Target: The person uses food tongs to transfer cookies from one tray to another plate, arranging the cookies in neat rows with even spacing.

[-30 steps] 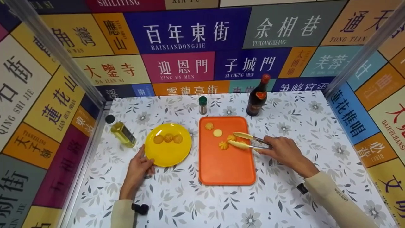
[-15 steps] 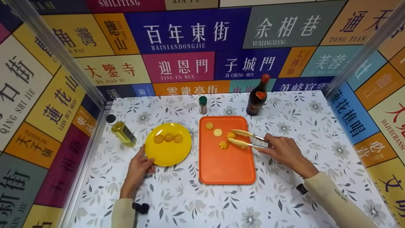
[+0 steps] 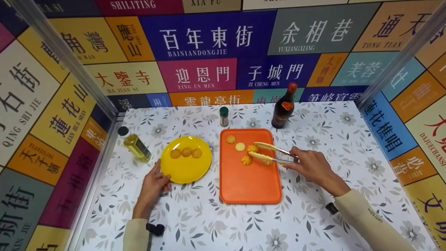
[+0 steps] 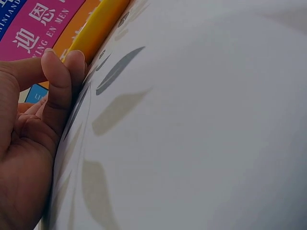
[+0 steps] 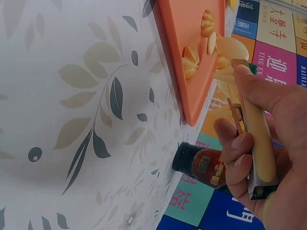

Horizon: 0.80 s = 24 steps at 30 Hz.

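My left hand (image 3: 154, 181) holds the lower left rim of a yellow plate (image 3: 186, 170), thumb and fingers at its edge. Three round cookies (image 3: 186, 152) lie in a row on that plate. In my right hand (image 3: 313, 165) is a pair of tongs (image 3: 284, 152) with cream tips, reaching over the orange tray (image 3: 249, 184). The spread tips lie either side of a flower-shaped cookie (image 3: 252, 149). Another flower-shaped cookie (image 3: 246, 160) sits just below, and one is partly covered by the lower tong arm. The right wrist view shows the tongs' handle (image 5: 259, 143) in my palm.
At the tray's upper left lie a swirled cookie (image 3: 230, 139) and a smooth pale one (image 3: 240, 146). A green-capped shaker (image 3: 224, 118) stands behind the tray, a dark bottle (image 3: 283, 109) behind its right corner. An oil bottle (image 3: 136, 146) stands left of the plate.
The tongs have shifted a little to the left over the tray, their tips now around the flower-shaped cookie. My left hand and the plate stay in place.
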### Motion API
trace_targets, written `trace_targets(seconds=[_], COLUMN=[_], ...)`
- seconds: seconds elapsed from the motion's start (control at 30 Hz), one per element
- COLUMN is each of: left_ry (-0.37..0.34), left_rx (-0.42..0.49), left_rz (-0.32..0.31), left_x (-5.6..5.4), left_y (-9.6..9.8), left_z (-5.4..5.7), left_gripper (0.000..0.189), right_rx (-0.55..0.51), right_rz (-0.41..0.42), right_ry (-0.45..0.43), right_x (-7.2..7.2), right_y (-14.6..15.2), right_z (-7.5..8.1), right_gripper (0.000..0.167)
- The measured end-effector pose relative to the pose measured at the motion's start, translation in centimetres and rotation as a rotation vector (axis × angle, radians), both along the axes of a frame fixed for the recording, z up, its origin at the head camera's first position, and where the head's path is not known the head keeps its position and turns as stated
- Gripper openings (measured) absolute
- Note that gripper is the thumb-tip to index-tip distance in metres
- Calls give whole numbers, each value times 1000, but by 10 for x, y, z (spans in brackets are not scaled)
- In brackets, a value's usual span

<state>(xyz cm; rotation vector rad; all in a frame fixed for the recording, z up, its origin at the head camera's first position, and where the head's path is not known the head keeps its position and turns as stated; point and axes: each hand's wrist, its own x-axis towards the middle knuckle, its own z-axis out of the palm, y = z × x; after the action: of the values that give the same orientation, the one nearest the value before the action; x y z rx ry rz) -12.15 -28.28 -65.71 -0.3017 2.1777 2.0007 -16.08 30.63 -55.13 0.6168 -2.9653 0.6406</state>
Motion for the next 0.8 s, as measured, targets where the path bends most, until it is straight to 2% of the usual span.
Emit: trace_targets(seconds=[0.27,0.5,0.67,0.8], left_ry=[9,85,59,47], left_rx=[36,56,68,80], left_rz=[14,-9,7,11], left_x=[0,3,2,2], left_y=[2,3,3,2], left_z=[0,-1,-2,-2], left_gripper=[84,84,82,82], right_rx=[-17,-16,-16,-24], right_rz=[14,47,39,39], right_ry=[29,99,68,74], right_x=[1,0,0,0], right_y=[-5,-7,-10,-12], right_z=[-1,-4,-2,-2], right_gripper=[31,33,33,33])
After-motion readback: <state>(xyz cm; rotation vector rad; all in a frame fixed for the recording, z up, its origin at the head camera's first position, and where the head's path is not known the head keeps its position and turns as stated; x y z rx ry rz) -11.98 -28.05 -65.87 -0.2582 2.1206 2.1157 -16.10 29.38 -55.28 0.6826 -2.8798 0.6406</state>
